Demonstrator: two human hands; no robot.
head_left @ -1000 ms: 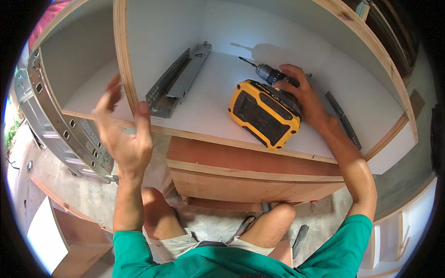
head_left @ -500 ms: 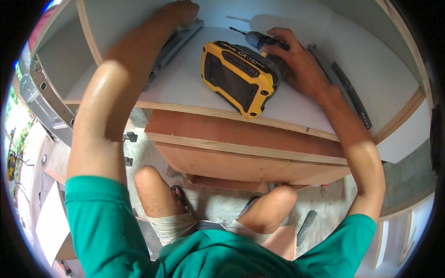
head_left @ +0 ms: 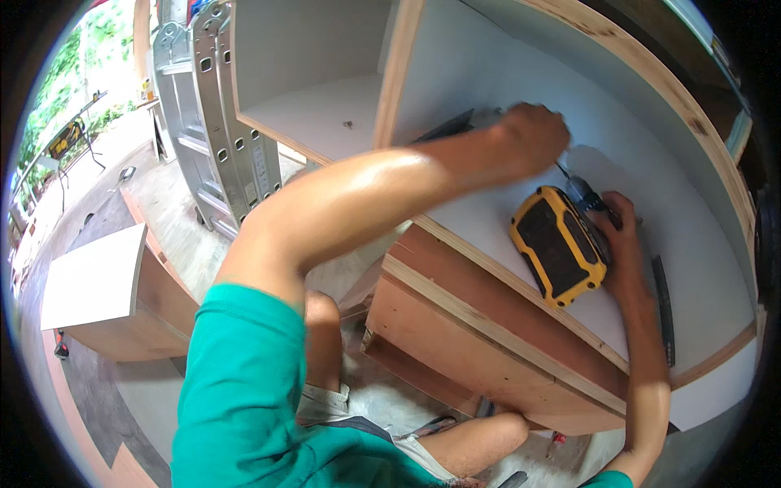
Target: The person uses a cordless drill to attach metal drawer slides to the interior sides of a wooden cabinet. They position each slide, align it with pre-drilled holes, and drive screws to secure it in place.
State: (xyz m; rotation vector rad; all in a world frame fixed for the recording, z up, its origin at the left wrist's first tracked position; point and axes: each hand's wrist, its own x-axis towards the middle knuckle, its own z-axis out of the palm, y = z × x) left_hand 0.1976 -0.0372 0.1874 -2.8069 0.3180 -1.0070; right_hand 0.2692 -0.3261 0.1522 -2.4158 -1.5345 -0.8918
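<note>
Right hand (head_left: pixel 622 228) grips the drill (head_left: pixel 560 244) inside the cabinet (head_left: pixel 399 73). Left hand (head_left: pixel 533 140) has shifted from the left panel to just beside the bit (head_left: pixel 561 169); fingers curled, contents not visible. Both hands now appear engaged there. Slide (head_left: pixel 447 127): beyond, partly hidden.

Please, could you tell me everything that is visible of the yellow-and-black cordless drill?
The yellow-and-black cordless drill has a bulky, plastic-looking base with yellow edges and dark panels, a dark chuck and a thin bit. It is tilted inside the white-lined plywood cabinet, base facing the camera, bit pointing up-left near the left hand. The right hand holds it, hiding most of its grip.
</note>
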